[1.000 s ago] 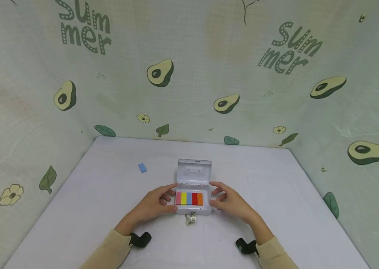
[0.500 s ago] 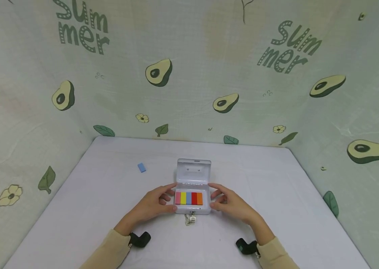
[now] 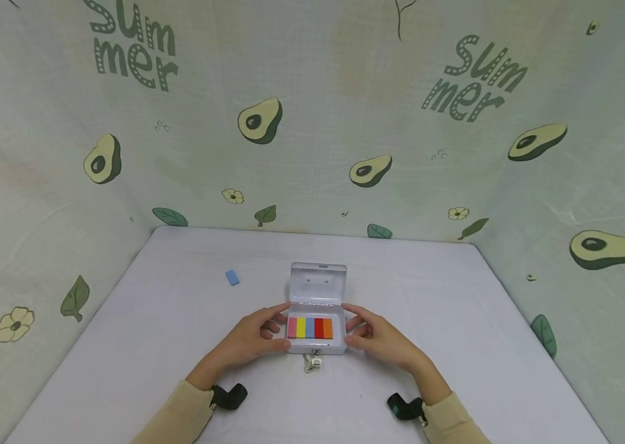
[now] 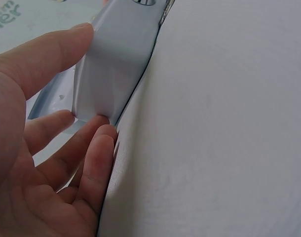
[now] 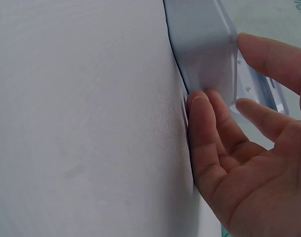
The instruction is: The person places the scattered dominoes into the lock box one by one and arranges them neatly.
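A small silver-white metal lock box (image 3: 304,348) stands on the table with its hinged lid (image 3: 318,283) raised. Inside, a row of coloured blocks (image 3: 309,328) runs pink, yellow, blue, red, orange. A key bunch (image 3: 311,362) hangs at the front lock. My left hand (image 3: 248,335) holds the box's left end, thumb at the front edge, index finger at the back corner. On the opposite end, my right hand (image 3: 381,338) grips in the same way. Both wrist views show the remaining fingers curled against the box's end walls (image 4: 106,74), low by the tabletop.
One loose blue block (image 3: 232,277) lies on the white-covered table (image 3: 190,246), behind and left of the box. A pale curtain (image 3: 312,123) with avocado prints encloses the back and both sides. A black wrist camera (image 3: 229,396) sits on each forearm.
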